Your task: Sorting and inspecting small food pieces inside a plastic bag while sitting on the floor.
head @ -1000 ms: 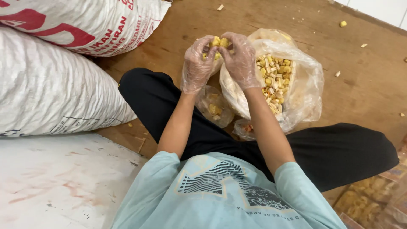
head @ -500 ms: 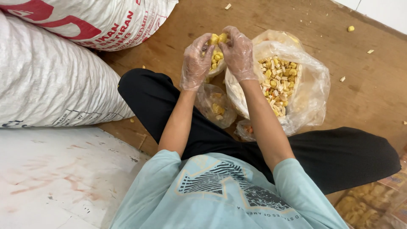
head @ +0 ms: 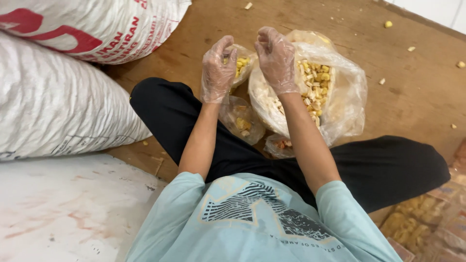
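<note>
A person sits cross-legged on a brown wooden floor [head: 194, 53], seen from above, with both hands raised over the lap and each hand covered by a thin clear plastic glove. The left hand [head: 218, 70] has its grip closed on the top of a small clear bag [head: 241, 65] holding a few yellow snack pieces; the bag hangs between the two hands, just beside the big bag. The right hand [head: 276, 58] is loosely curled with its fingers drawn together near the small bag's mouth, but whether it pinches the plastic or only touches it cannot be told. Behind the right wrist stands one large open plastic bag [head: 344, 97] full of pale yellow and cream snack pieces [head: 315, 82]. Two more small filled bags lie by the legs: one [head: 241, 121] below the left hand against the black trouser leg [head: 165, 111], another [head: 280, 144] under the big bag's near side. Two large white woven sacks [head: 58, 102] with red lettering are stacked along the left edge of the floor, one on top of the other. About six loose crumbs [head: 388, 23] are scattered over the far right part of the floor. At the lower right corner lie packed bags of yellow snacks [head: 412, 228]; their number cannot be told. A white, stained slab [head: 63, 208] fills the lower left corner.
</note>
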